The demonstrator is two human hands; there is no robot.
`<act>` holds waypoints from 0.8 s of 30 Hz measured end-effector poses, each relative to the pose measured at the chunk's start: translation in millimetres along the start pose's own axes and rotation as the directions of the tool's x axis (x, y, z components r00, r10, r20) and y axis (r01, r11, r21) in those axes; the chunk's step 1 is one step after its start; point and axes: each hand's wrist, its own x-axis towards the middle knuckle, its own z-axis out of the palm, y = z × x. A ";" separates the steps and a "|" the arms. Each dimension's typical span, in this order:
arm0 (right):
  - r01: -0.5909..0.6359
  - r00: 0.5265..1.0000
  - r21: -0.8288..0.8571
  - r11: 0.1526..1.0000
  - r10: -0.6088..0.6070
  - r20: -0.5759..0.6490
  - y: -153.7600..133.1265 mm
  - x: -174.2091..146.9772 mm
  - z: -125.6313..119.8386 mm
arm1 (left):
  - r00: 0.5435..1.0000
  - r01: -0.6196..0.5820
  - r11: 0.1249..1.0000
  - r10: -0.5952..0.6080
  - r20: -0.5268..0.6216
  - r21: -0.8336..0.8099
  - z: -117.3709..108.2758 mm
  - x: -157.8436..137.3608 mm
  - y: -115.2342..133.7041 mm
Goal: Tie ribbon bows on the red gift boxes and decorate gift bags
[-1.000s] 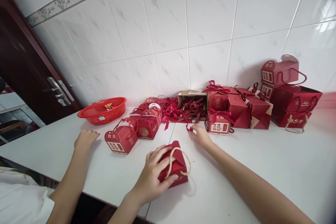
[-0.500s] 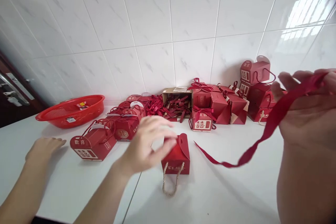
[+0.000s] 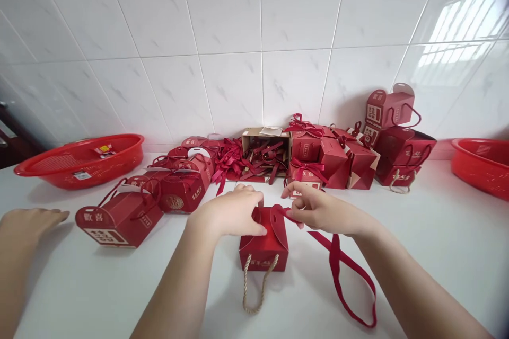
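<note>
A small red gift box (image 3: 263, 254) with a twisted rope handle (image 3: 254, 309) stands on the white table in front of me. My left hand (image 3: 234, 213) grips its top from the left, thumb on the near side and fingers over the far side. At the box's right, my right hand (image 3: 312, 206) pinches one end of a dark red ribbon (image 3: 353, 262) close to the hole in the upright round flap (image 3: 278, 225). The rest of the ribbon loops down onto the table under my right wrist. Whether the ribbon end is through the hole, I cannot tell.
Another person's hand (image 3: 29, 225) rests at the far left, beside a red box (image 3: 121, 220). Behind stand more gift boxes (image 3: 185, 185), a carton (image 3: 248, 145) of ribbons and stacked boxes (image 3: 401, 148). Red plastic baskets stand left (image 3: 83, 169) and right (image 3: 483, 169).
My right hand has come down from the upper right to the box, bringing the ribbon. My left hand has settled onto the box top. The view has shifted, showing the right basket.
</note>
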 end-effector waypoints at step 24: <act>-0.108 0.981 0.096 0.990 0.090 0.172 1.9 5.3 0.3 | 0.957 -0.252 0.963 0.263 0.122 -0.095 1.5 17.5 5.3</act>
